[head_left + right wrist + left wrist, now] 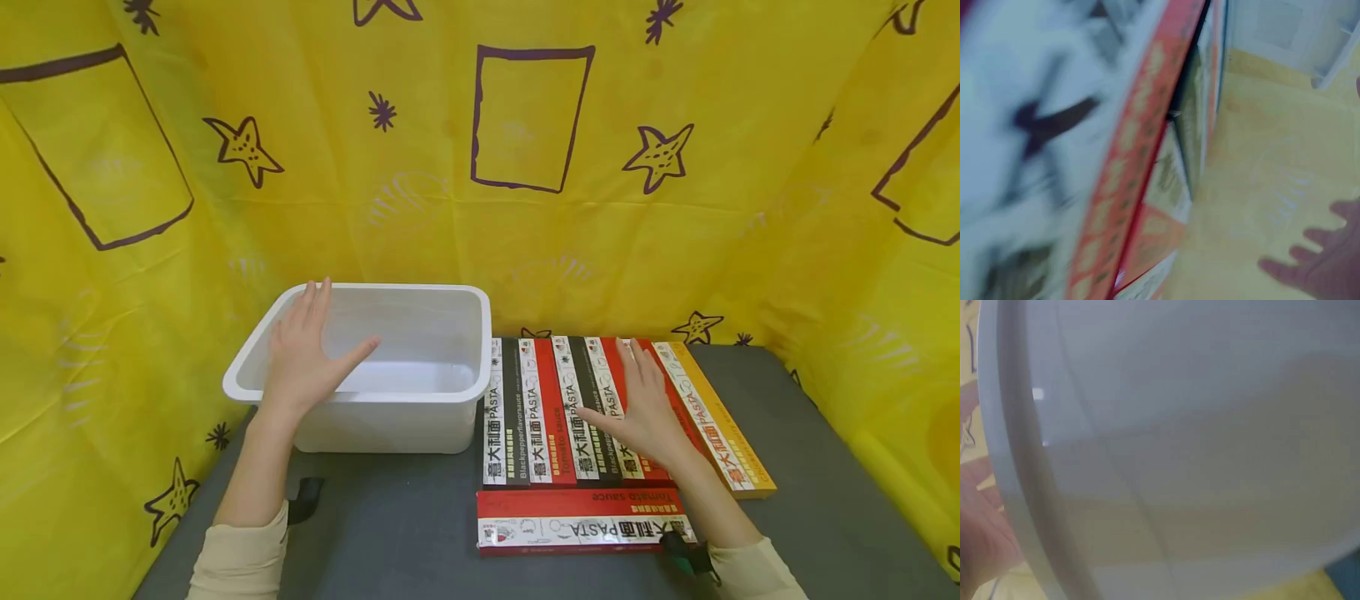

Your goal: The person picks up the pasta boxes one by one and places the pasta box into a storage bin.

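Note:
My left hand (303,358), fingers straight and thumb spread, is over the left part of a white plastic bin (390,427); whether it touches the rim I cannot tell. The bin's side fills most of the left wrist view. Above a row of pasta boxes, my right hand (647,410) is spread and holds nothing. The row has black pepper boxes (517,442), red tomato sauce boxes (553,417) and a yellow-orange box (723,417) at its right end. A separate red tomato sauce pasta box (585,523) lies crosswise in front, partly under my right forearm in view.
Everything stands on a dark grey table (390,525). Yellow cloth (427,217) with drawn stars and frames hangs behind and on both sides. The bin stands just left of the box row, close to the back cloth.

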The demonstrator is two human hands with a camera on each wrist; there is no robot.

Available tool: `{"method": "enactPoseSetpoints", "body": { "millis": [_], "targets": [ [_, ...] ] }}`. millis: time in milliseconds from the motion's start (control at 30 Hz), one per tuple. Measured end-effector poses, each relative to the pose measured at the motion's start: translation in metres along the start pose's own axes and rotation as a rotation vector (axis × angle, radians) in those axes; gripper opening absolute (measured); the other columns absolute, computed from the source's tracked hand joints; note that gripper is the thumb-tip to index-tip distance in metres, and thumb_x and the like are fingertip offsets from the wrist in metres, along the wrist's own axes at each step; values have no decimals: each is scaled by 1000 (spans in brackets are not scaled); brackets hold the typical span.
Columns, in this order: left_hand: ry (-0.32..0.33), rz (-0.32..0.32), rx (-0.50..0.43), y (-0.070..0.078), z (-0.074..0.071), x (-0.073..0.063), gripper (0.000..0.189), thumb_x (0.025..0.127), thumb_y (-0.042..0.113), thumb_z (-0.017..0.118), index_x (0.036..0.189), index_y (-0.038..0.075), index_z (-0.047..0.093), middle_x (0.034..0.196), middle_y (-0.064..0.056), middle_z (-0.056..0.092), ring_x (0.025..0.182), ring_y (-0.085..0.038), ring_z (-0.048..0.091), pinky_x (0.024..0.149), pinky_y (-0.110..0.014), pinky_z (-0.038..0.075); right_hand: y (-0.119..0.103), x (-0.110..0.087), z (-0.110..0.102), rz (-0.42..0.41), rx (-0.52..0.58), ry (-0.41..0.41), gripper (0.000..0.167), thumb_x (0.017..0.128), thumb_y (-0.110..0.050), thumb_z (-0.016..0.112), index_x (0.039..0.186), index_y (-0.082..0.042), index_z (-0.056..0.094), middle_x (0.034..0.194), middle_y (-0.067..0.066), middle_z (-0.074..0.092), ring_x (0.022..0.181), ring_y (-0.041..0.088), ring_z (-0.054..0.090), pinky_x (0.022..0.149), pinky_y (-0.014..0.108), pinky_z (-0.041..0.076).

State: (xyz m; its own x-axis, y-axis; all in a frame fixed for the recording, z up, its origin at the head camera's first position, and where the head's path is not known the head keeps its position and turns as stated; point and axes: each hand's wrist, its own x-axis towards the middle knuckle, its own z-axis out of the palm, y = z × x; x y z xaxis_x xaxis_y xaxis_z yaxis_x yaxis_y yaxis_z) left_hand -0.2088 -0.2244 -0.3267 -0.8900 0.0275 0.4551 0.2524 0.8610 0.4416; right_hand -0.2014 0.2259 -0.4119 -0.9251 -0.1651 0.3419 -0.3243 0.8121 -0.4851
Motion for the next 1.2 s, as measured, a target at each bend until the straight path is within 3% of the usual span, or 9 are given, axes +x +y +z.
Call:
{"method": "enactPoseSetpoints", "body": {
  "millis": [167, 300, 433, 500, 667, 767, 1033, 1200],
  "targets": [
    [115, 54, -128, -20, -14, 1, 65, 88, 31, 72, 142, 4, 49, 141, -19, 51, 128, -40, 46, 101, -61, 35, 8, -19, -2, -49, 68, -95, 106, 76, -51, 79, 156, -15, 20, 157, 17, 20, 140, 44, 19, 96, 75, 28],
    [140, 18, -230, -34, -23, 1, 50, 89, 22, 72, 134, 7, 59, 128, -16, 62, 110, -31, 58, 94, -58, 42, 19, -40, -8, -103, 105, -194, 94, 77, -49, 79, 150, -12, 33, 148, 16, 34, 133, 41, 31, 93, 71, 36],
    [105, -75, -307, -46, -30, 1, 49, 91, 27, 70, 135, 9, 59, 131, -16, 60, 104, -9, 57, 100, -58, 40, 29, -61, -13, -136, 110, -278, 88, 77, -51, 78, 145, -9, 41, 143, 14, 40, 129, 37, 38, 91, 67, 42],
    [81, -123, -326, -50, -33, 1, 50, 92, 31, 68, 136, 8, 58, 133, -18, 58, 106, -10, 56, 102, -58, 38, 33, -69, -15, -146, 98, -295, 86, 77, -53, 77, 142, -9, 44, 141, 13, 43, 126, 33, 41, 89, 63, 45],
    [46, -256, -339, -62, -38, 3, 55, 95, 38, 61, 139, 6, 54, 137, -23, 52, 121, -38, 50, 99, -55, 40, 41, -87, -21, -171, 57, -329, 75, 76, -55, 77, 135, -16, 52, 128, 0, 52, 111, 17, 50, 83, 44, 52],
    [25, -325, -339, -67, -39, 3, 58, 96, 42, 58, 141, 6, 51, 143, -23, 47, 126, -44, 45, 96, -55, 41, 45, -94, -23, -184, 19, -352, 71, 76, -58, 75, 132, -21, 54, 121, -7, 53, 105, 12, 51, 83, 37, 52],
    [-19, -324, -253, -78, -37, 7, 63, 98, 41, 54, 146, 3, 42, 150, -25, 36, 135, -48, 31, 105, -67, 26, 50, -107, -24, -194, -33, -378, 70, 72, -65, 73, 128, -28, 56, 120, -11, 52, 103, 9, 51, 82, 33, 52],
    [-36, -325, -214, -80, -35, 7, 66, 98, 42, 52, 147, 0, 38, 149, -28, 35, 131, -50, 34, 102, -67, 29, 53, -110, -23, -248, -48, -384, 70, 72, -64, 74, 128, -26, 56, 119, -10, 51, 100, 8, 50, 78, 31, 52]
  ]
}}
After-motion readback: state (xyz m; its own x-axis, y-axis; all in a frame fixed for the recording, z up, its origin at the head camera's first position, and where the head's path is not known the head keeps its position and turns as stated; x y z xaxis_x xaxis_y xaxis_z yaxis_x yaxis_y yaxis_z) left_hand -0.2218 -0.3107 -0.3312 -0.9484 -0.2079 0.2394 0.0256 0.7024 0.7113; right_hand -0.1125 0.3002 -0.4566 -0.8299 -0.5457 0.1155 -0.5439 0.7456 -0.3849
